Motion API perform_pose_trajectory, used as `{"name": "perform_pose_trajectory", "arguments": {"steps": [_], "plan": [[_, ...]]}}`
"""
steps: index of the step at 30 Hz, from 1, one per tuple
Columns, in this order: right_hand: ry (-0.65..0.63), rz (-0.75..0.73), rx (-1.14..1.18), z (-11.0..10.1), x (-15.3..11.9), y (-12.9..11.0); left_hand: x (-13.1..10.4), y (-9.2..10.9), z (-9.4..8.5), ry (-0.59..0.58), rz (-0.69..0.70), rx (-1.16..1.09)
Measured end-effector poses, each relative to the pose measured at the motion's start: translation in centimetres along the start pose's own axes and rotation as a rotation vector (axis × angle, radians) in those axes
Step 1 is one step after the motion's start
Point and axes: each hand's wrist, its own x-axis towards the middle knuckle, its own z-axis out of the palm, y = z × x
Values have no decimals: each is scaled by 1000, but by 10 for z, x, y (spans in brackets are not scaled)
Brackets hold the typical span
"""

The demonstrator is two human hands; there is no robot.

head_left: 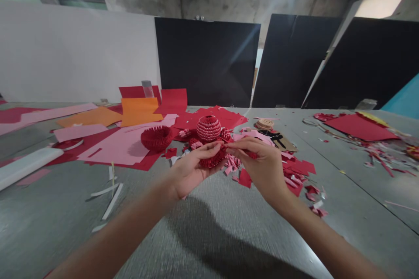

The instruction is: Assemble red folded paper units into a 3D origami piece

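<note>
My left hand is wrapped round the underside of a red folded-paper piece, its thumb on top. From the right, my right hand pinches a small red bit at that piece's edge; its exact shape is too small to tell. Just behind the hands stands a round pink-and-red folded-paper ball. A dark red folded-paper bowl rests to the left on pink paper. Small folded pink and red pieces lie around the ball, partly hidden by my fingers.
Orange sheets, red sheets and a clear jar stand at the back left. Pink and red scraps spread to the right. A white roll lies far left; black panels rise behind the table.
</note>
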Motion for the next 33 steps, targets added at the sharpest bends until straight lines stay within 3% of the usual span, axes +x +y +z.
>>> {"name": "perform_pose_trajectory", "arguments": {"steps": [5, 7, 10, 17, 33], "plan": [[-29, -353, -434, -1, -10, 3, 0, 0, 1, 35, 8, 2], [-38, -420, -514, 0, -13, 4, 0, 0, 1, 48, 14, 8], [-46, -375, -455, 1, -12, 3, 0, 0, 1, 40, 16, 38], [-96, -82, -210, -3, 0, 0, 4, 0, -5, -30, 29, 132], [-27, -199, -232, -1, -2, -3, 0, 1, -1, 0, 39, 119]]}}
